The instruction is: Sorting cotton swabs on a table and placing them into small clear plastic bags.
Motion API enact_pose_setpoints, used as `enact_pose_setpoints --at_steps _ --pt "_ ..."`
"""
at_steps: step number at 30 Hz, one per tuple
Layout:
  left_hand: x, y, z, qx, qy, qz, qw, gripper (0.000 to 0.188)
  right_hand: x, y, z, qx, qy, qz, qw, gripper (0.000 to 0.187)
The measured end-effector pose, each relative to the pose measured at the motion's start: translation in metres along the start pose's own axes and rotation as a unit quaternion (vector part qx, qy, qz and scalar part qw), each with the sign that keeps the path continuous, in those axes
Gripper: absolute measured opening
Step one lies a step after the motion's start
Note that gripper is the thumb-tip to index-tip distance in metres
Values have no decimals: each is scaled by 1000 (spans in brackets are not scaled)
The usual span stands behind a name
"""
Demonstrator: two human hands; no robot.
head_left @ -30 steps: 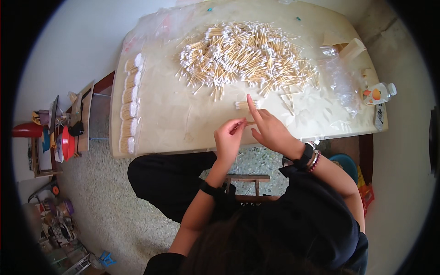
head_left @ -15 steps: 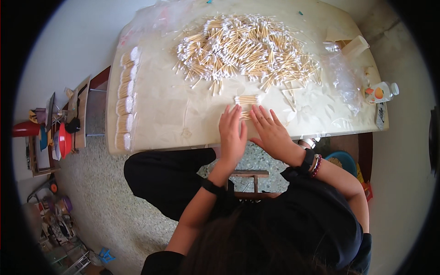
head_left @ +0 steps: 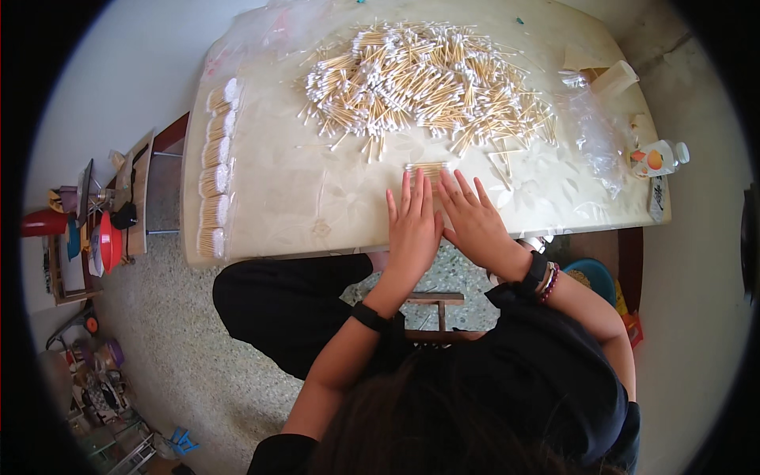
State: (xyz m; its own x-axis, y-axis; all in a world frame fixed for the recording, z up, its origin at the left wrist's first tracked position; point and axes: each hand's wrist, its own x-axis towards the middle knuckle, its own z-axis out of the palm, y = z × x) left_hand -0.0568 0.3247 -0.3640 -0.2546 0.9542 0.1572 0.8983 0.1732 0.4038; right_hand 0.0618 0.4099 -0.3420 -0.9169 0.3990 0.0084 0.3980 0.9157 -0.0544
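Speckled floor (head_left: 190, 332) & wooden frame (head_left: 435, 299) show below tabletop's (head_left: 317, 198) near edge; teal basin (head_left: 592, 279) by its near R corner. L hand (head_left: 414, 231) & R hand (head_left: 479, 228) reach over near edge, backs up, each grip spread w/ fingers straight; fingertips at a short swab row (head_left: 431, 168), can't tell if pressing. Surface: cream, faint floral, shiny. Swab bundles (head_left: 214, 182) line L edge; bottle (head_left: 655, 161) & clear plastic (head_left: 590, 131) nr R edge. Big swab heap (head_left: 427, 87) toward far edge. Pale wall (head_left: 131, 87) beyond L edge.
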Motion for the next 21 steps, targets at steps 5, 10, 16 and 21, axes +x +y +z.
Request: enact_pose_setpoints --at_steps 5,10,16,21 --pt "9 -4 6 2 11 1 1000 59 6 4 3 17 12 10 1000 65" --pt "4 -3 3 4 0 13 1000 58 3 -3 4 1 2 21 1000 67" --pt "-11 5 -4 26 -34 -14 999 64 -5 -13 4 -33 -17 0 999 68" --pt "-25 13 -6 29 -43 -22 998 65 -10 -17 4 -56 -37 -2 998 72"
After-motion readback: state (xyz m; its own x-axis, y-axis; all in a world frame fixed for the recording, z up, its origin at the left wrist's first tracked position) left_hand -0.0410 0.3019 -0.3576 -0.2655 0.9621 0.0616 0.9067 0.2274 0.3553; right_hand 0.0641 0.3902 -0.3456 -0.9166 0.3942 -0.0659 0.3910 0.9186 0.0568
